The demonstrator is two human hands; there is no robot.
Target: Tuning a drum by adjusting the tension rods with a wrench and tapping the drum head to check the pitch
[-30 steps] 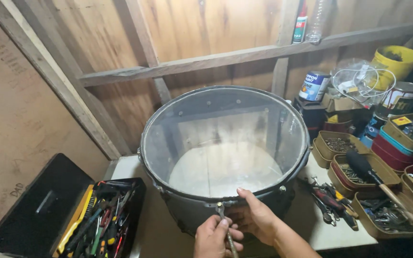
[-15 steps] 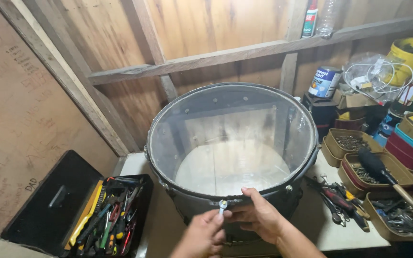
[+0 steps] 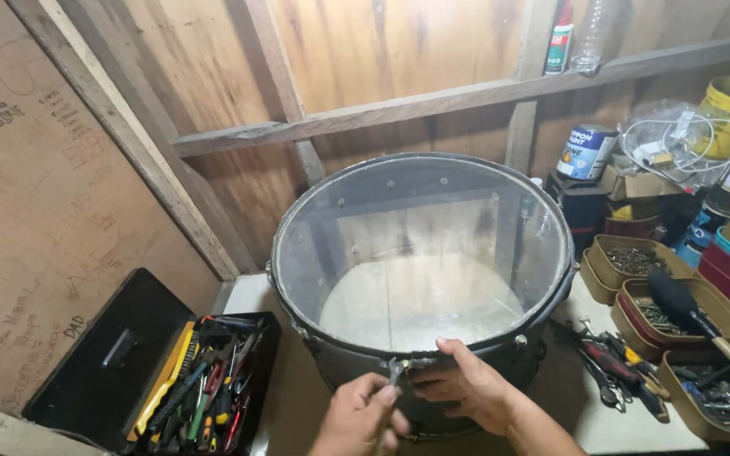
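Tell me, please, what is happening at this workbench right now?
A person is working on a large drum with a clear head, standing on a white table. The left hand holds a small metal tool up to the near rim, while the right hand grips the rim beside it. An open black toolbox full of hand tools sits at the left; tins of screws and loose pliers lie at the right.

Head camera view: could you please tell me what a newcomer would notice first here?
A big drum with a clear skin fills the middle of the bench. At its near rim the left hand holds a small metal tool while the right hand grips the rim. An open black toolbox sits at left.
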